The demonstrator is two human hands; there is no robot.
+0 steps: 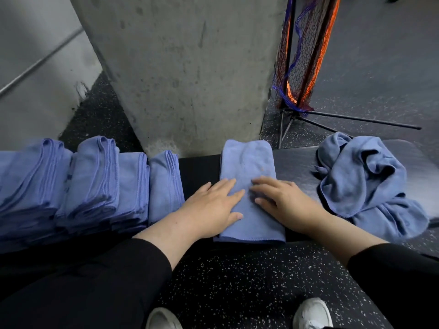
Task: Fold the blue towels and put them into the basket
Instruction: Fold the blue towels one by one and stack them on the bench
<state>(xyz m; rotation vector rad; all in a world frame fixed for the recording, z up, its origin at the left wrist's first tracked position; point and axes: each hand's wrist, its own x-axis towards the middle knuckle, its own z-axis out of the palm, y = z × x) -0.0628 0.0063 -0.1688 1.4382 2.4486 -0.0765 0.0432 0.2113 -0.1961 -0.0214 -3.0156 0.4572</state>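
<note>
Looked like a gym or sports hall: black rubber floor (237,281) flecked with white, bare concrete pillar (185,67), folded-up orange and purple sports net (301,55) on a thin metal stand, stacks of small blue towels (90,181) along a dark padded bench (297,162).

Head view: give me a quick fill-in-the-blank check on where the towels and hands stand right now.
1. Both the left hand and the right hand rest ____ on the folded towel.
2. The stacks of folded towels lie to the person's ____.
3. The crumpled towels on the bench are not yet ____.
4. The wall behind the bench is bare ____.

Missing words: flat; left; folded; concrete
</note>
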